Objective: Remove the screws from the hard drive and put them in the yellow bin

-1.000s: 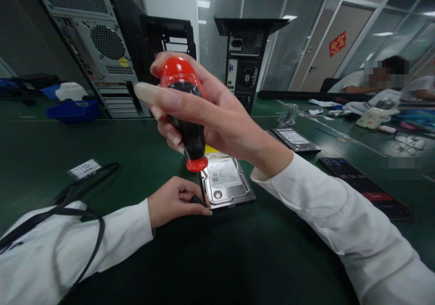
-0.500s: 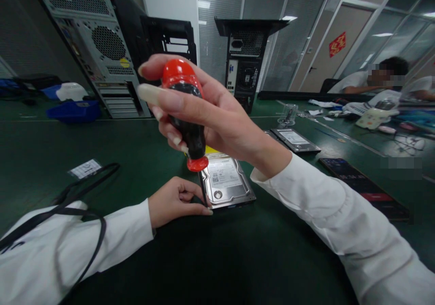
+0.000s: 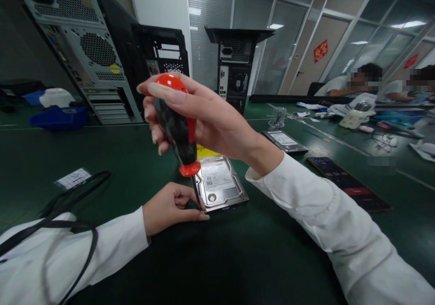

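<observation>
My right hand (image 3: 210, 114) is closed around the red and black handle of a screwdriver (image 3: 178, 135), thumb across its red cap. The shaft slants down to the near left corner of a silver hard drive (image 3: 220, 182), which lies label up on the green table. My left hand (image 3: 175, 205) rests at that corner, thumb and forefinger pinched about the lower end of the shaft. The screwdriver's tip is hidden by the fingers. A yellow piece (image 3: 207, 151) shows behind the drive, partly covered by my right hand.
A second hard drive (image 3: 285, 141) and a phone (image 3: 348, 182) lie to the right. Computer cases (image 3: 234, 65) stand at the back, with a blue tray (image 3: 59, 117) at left. A black cable (image 3: 76, 182) loops over my left sleeve. People sit at far right.
The whole view has shifted, so things appear further left. My right hand's fingers have moved on the handle, which has turned and shows more red along its side. My left hand keeps its pinch.
</observation>
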Demonstrator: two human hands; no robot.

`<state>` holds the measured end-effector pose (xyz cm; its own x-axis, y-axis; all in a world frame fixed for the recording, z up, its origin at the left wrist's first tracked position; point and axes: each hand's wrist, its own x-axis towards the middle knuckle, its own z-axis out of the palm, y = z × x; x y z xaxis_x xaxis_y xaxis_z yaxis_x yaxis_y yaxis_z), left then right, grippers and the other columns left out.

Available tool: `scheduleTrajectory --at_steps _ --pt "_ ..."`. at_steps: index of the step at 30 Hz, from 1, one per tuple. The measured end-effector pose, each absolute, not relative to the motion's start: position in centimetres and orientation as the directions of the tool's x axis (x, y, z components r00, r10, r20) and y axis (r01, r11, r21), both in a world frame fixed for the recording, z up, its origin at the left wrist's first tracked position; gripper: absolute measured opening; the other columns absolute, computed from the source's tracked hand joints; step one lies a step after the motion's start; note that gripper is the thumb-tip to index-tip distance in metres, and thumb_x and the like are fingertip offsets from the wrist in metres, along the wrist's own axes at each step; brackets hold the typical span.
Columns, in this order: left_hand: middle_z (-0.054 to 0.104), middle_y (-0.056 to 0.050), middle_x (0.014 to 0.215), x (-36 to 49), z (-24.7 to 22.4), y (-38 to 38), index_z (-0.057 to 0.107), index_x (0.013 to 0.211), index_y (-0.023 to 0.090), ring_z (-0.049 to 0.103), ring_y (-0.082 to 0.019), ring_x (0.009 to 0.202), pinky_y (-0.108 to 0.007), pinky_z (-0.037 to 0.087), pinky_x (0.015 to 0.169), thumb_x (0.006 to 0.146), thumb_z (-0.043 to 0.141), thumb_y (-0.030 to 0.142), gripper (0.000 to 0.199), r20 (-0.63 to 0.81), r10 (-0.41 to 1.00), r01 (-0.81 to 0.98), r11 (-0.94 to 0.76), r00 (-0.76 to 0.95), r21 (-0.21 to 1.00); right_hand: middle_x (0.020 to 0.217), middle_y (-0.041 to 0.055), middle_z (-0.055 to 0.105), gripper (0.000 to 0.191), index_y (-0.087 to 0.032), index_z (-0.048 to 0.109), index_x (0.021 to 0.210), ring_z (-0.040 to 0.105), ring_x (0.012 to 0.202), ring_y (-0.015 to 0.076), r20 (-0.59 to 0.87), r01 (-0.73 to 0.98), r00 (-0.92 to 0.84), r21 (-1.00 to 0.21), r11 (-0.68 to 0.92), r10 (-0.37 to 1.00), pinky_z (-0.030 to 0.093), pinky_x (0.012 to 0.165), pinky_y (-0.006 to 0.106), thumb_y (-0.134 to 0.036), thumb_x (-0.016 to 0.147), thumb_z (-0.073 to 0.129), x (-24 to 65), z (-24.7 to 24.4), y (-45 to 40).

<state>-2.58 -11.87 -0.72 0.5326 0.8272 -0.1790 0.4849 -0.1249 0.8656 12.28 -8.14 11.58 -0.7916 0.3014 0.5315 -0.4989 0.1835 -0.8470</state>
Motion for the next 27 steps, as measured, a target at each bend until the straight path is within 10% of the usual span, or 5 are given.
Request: scheduleTrajectory --at_steps 10,17,27 --pt "0.023 0.009 0.049 -2.8 -1.2 -11.9 0.069 0.079 0.011 0.019 -0.008 0.048 -0.023 0.012 0.049 0.067 0.070 0.044 0.035 -0.138 0.830 0.510 -0.193 0.541 0.838 0.071 -0.0069 0.050 0.030 -0.022 0.038 0.092 0.053 0.057 0.0063 0.554 -0.458 -0.764 -0.826 0.328 0.330 0.049 0.058 0.019 -0.031 0.078 0.062 12.1 11.6 -9.2" --pt "0.017 0.009 0.051 -2.9 -0.8 -11.6 0.070 0.082 0.010 0.018 -0.009 0.048 -0.024 0.012 0.050 0.070 0.068 0.040 0.032 -0.116 0.808 0.491 -0.230 0.578 0.840 0.080 -0.0007 0.046 0.035 -0.011 0.046 0.103 0.052 0.069 0.0085 0.508 -0.476 -0.848 -0.855 0.206 0.147 0.052 0.068 0.028 -0.022 0.094 0.014 12.9 12.7 -8.7" --pt "0.018 0.010 0.053 -2.9 -0.7 -12.1 0.068 0.081 0.011 0.016 -0.008 0.050 -0.024 0.010 0.050 0.062 0.074 0.035 0.031 -0.091 0.825 0.442 -0.202 0.557 0.874 0.083 -0.0006 0.057 0.016 -0.019 0.044 0.089 0.060 0.073 0.0105 0.551 -0.516 -0.799 -0.834 0.198 0.240 0.051 0.072 0.027 -0.031 0.086 0.054 12.7 11.5 -8.7"
